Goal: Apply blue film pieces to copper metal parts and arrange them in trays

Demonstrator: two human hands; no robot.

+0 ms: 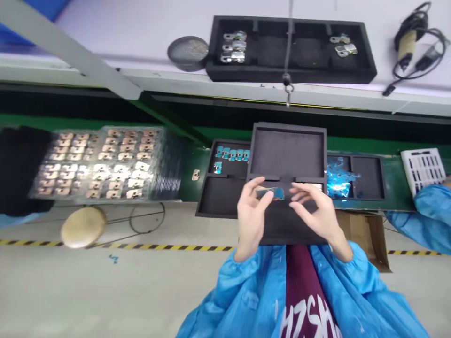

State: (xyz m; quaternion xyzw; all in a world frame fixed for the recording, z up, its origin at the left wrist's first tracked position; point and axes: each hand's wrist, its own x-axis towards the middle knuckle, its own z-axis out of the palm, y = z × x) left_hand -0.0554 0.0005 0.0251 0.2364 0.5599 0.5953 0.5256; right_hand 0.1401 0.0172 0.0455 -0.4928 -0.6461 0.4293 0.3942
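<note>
My left hand [252, 213] pinches a small flat part with blue film [278, 193] between thumb and fingers, above a black compartment tray [289, 152]. Facing it from the right is my right hand [315, 209], fingers apart, holding nothing that I can see. Its fingertips are near the part's blue end. A pale bright piece [313, 186] lies in the tray behind the right fingers, partly hidden. Left of this tray, another black tray [220, 195] holds several blue-filmed parts [232, 154]. On the right, a heap of crumpled blue film [338, 177] lies in a black compartment tray [368, 178].
Clear trays of copper-coloured parts [116, 162] stand at left, and one loose part [196, 175] lies beside them. Beyond is a raised shelf with a long black tray [271, 47] and a round dish [188, 52]. A hook [288, 96] hangs ahead. At right shows another person's blue sleeve [435, 213].
</note>
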